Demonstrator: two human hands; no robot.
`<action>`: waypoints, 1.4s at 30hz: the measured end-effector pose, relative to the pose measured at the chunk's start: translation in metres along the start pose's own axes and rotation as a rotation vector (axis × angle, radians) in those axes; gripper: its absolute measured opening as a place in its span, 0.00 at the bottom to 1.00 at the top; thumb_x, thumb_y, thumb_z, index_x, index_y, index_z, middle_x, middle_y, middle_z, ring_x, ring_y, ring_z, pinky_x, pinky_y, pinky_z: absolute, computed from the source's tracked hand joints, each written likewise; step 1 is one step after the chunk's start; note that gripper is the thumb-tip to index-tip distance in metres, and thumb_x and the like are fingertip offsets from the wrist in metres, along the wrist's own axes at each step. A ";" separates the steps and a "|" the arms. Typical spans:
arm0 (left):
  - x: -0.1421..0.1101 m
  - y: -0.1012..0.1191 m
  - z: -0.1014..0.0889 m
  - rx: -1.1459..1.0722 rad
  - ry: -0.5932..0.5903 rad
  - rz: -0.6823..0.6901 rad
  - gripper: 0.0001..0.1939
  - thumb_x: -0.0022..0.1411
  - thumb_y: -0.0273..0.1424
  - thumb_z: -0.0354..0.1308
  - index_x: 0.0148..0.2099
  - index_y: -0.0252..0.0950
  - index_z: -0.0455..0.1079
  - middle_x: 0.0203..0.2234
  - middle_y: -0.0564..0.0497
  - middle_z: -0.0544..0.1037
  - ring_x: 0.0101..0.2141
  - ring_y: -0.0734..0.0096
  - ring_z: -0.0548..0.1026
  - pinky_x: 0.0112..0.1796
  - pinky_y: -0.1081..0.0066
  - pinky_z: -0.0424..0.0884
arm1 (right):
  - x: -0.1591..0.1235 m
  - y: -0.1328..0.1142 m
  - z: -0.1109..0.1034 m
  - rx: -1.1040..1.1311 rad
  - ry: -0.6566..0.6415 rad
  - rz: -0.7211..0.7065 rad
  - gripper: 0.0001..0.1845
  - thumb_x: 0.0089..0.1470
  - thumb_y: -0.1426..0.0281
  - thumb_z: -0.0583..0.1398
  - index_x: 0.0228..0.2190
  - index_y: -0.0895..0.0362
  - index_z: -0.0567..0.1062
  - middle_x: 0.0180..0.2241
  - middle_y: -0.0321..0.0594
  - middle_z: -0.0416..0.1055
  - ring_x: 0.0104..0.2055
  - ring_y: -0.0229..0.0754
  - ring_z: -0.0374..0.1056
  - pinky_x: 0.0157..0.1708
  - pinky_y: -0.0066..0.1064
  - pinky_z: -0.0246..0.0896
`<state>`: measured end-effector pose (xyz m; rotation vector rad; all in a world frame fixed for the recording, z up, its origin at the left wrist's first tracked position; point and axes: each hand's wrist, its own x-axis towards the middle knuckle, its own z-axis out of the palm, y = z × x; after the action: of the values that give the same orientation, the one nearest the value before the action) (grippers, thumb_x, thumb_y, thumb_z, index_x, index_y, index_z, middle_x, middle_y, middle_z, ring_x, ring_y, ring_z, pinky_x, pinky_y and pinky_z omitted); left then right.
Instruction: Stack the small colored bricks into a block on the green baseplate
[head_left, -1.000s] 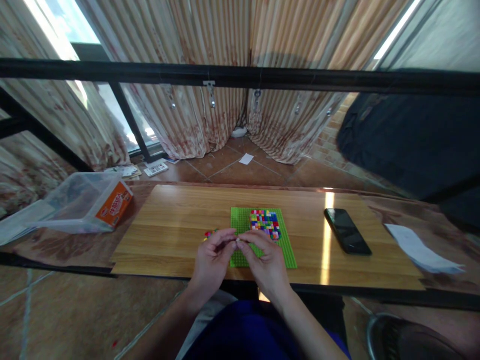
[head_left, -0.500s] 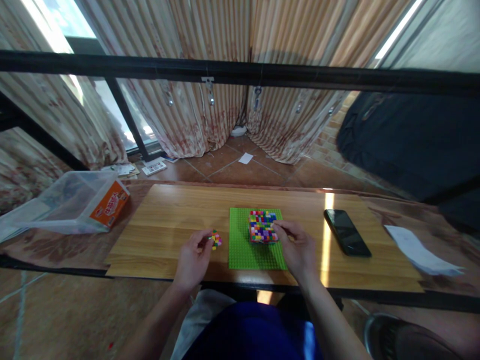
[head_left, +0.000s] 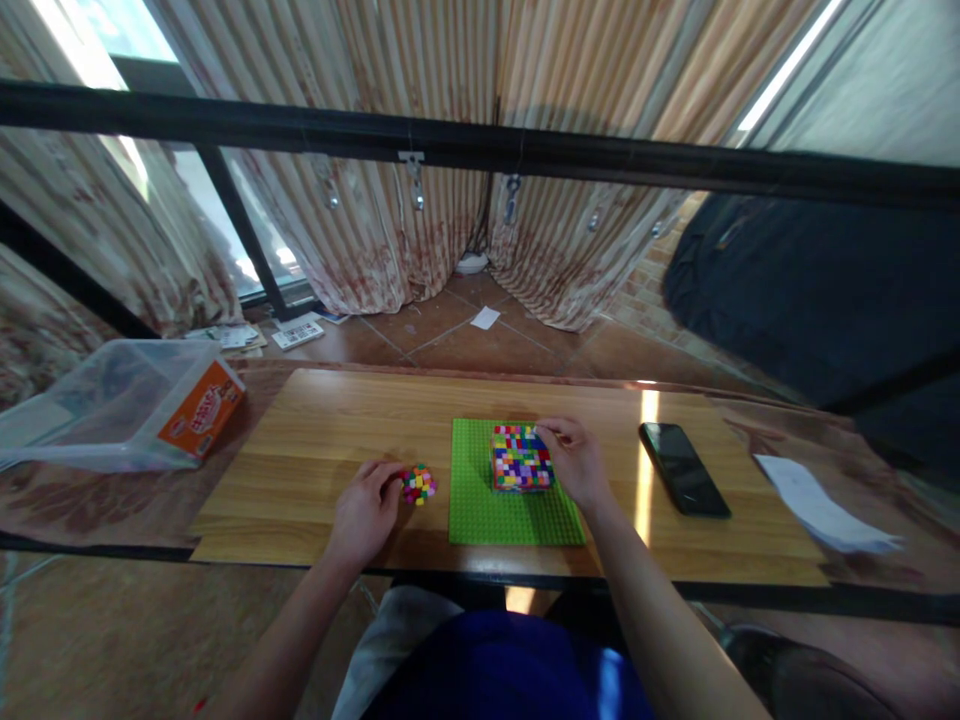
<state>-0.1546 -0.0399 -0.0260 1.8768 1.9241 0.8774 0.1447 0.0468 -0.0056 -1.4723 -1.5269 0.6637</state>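
Note:
A green baseplate (head_left: 480, 510) lies on the wooden board (head_left: 315, 440). On its far right part stands a block of multicoloured small bricks (head_left: 520, 460). My right hand (head_left: 577, 462) rests at the block's far right corner, fingers pinched together against its top edge; whether they hold a brick is hidden. My left hand (head_left: 366, 505) lies on the board left of the plate, fingers curled beside a small heap of loose coloured bricks (head_left: 418, 484).
A black phone (head_left: 680, 468) lies right of the plate. White paper (head_left: 817, 505) sits at the far right. A clear plastic bin with an orange box (head_left: 127, 400) stands at the left. A black rail (head_left: 480, 150) crosses above, curtains behind.
My hands have parted from in front of the plate. The right went to the far right corner of the brick block, the left down beside the loose bricks.

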 end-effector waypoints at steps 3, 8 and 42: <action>-0.002 -0.002 -0.001 -0.033 -0.003 0.025 0.14 0.64 0.35 0.48 0.43 0.36 0.74 0.39 0.45 0.77 0.41 0.63 0.75 0.45 0.63 0.72 | 0.003 -0.001 0.001 -0.010 -0.020 -0.014 0.14 0.52 0.58 0.60 0.32 0.54 0.80 0.38 0.42 0.75 0.42 0.45 0.70 0.46 0.39 0.62; -0.003 -0.003 -0.006 -0.086 -0.051 0.053 0.13 0.62 0.36 0.51 0.43 0.37 0.74 0.40 0.45 0.77 0.41 0.63 0.75 0.45 0.63 0.73 | 0.007 -0.001 0.000 -0.015 -0.084 -0.033 0.15 0.53 0.58 0.59 0.32 0.54 0.80 0.38 0.42 0.76 0.42 0.44 0.70 0.45 0.37 0.62; -0.006 0.003 -0.008 -0.252 -0.031 -0.052 0.08 0.61 0.35 0.54 0.37 0.37 0.71 0.33 0.48 0.78 0.36 0.65 0.76 0.41 0.64 0.72 | -0.023 -0.009 -0.010 0.223 0.201 0.107 0.19 0.52 0.56 0.61 0.36 0.58 0.80 0.35 0.45 0.79 0.38 0.46 0.74 0.41 0.40 0.69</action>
<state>-0.1561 -0.0470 -0.0192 1.6778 1.7444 1.0158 0.1464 0.0210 0.0010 -1.4115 -1.1887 0.7024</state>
